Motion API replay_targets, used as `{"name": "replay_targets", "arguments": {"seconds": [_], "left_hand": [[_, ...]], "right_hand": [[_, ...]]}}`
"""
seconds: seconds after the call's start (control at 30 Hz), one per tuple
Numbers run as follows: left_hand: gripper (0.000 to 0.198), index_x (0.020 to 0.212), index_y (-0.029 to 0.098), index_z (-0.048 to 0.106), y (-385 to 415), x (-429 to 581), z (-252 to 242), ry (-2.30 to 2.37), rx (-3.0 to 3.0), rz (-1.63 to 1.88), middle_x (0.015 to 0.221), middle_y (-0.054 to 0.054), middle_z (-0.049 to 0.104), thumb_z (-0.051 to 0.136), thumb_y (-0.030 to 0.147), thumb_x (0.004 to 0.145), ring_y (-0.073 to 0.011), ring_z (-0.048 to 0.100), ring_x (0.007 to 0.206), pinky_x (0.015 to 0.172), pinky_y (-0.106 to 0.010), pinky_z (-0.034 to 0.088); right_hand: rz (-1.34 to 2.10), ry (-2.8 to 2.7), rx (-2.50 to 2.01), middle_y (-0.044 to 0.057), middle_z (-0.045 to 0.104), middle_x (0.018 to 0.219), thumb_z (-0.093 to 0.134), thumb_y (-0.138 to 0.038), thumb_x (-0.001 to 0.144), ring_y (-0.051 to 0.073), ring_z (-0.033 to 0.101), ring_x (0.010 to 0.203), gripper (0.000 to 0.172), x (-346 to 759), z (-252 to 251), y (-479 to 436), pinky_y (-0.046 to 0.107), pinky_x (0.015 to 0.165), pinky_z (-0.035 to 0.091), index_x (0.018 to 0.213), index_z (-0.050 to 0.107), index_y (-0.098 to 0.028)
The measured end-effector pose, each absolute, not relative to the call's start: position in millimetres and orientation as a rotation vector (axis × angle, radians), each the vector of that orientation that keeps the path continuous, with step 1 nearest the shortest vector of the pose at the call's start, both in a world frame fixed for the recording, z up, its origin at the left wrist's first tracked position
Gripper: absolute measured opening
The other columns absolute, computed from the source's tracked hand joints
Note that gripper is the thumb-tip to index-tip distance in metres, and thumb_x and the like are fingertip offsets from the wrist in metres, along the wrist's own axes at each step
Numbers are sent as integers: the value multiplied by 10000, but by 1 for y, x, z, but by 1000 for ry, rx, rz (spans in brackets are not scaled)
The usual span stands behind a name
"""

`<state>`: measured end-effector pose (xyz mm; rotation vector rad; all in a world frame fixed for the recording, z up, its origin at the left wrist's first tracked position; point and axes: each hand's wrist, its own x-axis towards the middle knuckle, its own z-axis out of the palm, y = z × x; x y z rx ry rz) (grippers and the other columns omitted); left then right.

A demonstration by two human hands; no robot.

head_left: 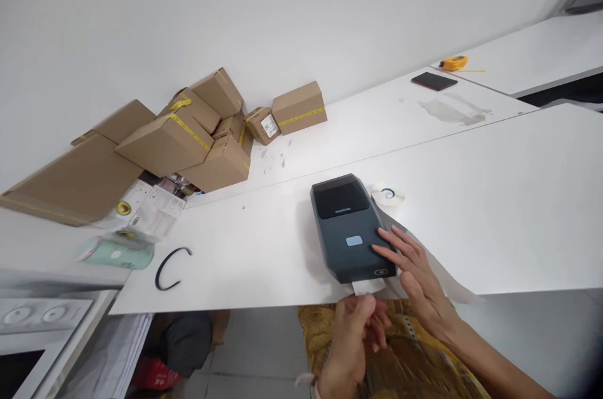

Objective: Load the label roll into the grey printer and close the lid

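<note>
A dark grey label printer [349, 229] sits near the front edge of the white table [494, 198]. A white label [368, 286] sticks out of its front slot. My right hand [414, 273] rests on the printer's right front corner, fingers stretched out flat. Just below the table edge, my left hand [354, 333] pinches the lower edge of the white label between thumb and fingers. A roll of white label tape [388, 193] lies just behind the printer on the right, with backing paper [447, 279] trailing under my right hand.
Several cardboard boxes [188, 135] are piled at the back left by the wall. A mint green roll [115, 252], papers and a black curved band [170, 267] lie at left. A phone [434, 80] and a yellow tape measure [453, 62] are far right.
</note>
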<state>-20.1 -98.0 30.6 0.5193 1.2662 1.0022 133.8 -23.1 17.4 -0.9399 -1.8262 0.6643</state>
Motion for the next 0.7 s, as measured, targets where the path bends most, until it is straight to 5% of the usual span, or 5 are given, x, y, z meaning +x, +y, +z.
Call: {"name": "replay_targets", "arguments": {"seconds": [0.4, 0.57, 0.7], "left_hand": [[636, 725, 127, 649, -81, 8, 34, 1168, 507, 1060, 515, -29, 622, 667, 763, 729, -81, 473, 337, 372, -216, 281], [594, 812, 163, 629, -81, 13, 21, 1200, 486, 1138, 523, -18, 637, 725, 738, 697, -158, 588, 415, 488, -299, 483], [648, 830, 138, 683, -83, 9, 20, 1194, 599, 1036, 611, -80, 694, 580, 775, 780, -210, 667, 534, 614, -368, 548]], "right_hand": [[535, -1841, -898, 19, 483, 1552, 380, -245, 1021, 288, 407, 1433, 471, 132, 20, -21, 564, 1116, 365, 1453, 519, -368], [517, -1832, -879, 20, 487, 1547, 391, -197, 1010, 271, 421, 1420, 488, 130, 19, -19, 540, 1127, 337, 1452, 515, -362], [457, -1856, -878, 40, 492, 1536, 390, -189, 1010, 272, 429, 1404, 462, 130, 20, -19, 526, 1111, 344, 1430, 525, -327]]}}
